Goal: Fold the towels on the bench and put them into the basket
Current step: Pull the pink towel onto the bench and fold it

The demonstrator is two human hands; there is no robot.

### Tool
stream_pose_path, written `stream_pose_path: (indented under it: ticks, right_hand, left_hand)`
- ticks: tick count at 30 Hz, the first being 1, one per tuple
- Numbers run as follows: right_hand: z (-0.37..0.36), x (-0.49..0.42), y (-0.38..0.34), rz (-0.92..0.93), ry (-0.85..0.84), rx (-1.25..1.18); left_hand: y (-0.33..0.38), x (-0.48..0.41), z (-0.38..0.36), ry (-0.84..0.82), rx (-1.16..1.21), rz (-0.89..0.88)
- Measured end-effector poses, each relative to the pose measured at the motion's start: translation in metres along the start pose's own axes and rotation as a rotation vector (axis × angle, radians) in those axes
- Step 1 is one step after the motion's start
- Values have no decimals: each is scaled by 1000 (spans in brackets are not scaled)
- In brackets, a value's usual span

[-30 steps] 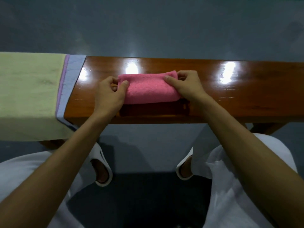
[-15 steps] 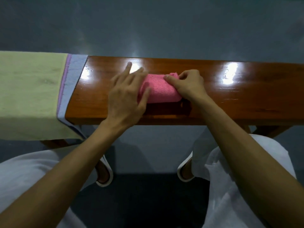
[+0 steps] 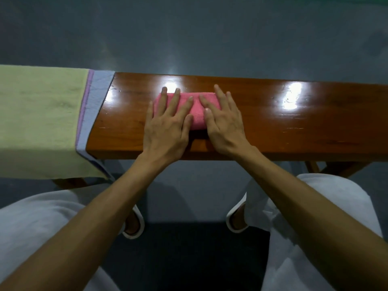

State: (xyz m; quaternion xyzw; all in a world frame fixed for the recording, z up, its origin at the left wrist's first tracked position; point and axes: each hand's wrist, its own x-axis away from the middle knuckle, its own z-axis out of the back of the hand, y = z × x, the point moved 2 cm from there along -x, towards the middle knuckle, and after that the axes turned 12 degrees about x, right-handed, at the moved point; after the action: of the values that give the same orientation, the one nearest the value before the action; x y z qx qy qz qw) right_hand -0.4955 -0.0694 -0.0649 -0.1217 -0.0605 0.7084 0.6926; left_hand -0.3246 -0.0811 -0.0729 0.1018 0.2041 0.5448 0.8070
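The folded pink towel (image 3: pixel 197 114) lies on the wooden bench (image 3: pixel 304 127), just left of the centre of the frame, about midway between the bench's far and near edges. Both hands rest on top of it. The left hand (image 3: pixel 165 129) covers its left half and the right hand (image 3: pixel 225 127) its right half, so only a strip of pink shows between them and along the far edge. Both hands are flat, palms down, with the fingers straight and spread and pointing away from the person. Neither grips the cloth. The left fingertips (image 3: pixel 164 89) reach just past the towel's far edge onto bare wood.

The towel is a compact block. Its longer side runs left to right across the frame, parallel with the bench's length, and its short ends sit under the hands.

A second ago the towel was a longer roll and each hand pinched one end. Half a second ago the left hand had swept flat over the left part while the right hand pinched the right end. Now the right hand has let go and lies flat too, and the towel is shorter from left to right.

At the left of the frame a green towel (image 3: pixel 39 118) hangs over the bench, with a blue towel (image 3: pixel 96 97) showing beneath its right edge, well apart from the hands.
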Motion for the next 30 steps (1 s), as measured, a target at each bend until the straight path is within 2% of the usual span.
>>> stream_pose_path:
  ticks: [7, 15, 19, 25, 30]
  right_hand:
    - [5, 2, 16, -32, -159, 53]
    - [23, 4, 17, -103, -260, 70]
    - [33, 2, 15, -125, -227, 138]
    - [43, 12, 24, -244, -178, 239]
    - [47, 23, 31, -291, -156, 289]
  left_hand:
    - [-21, 3, 9, -83, 64, 267]
    - [-23, 5, 22, -160, 84, 298]
    - [-19, 1, 26, -211, 107, 299]
    - [26, -8, 22, -146, -17, 265]
    - [51, -12, 14, -115, 49, 286]
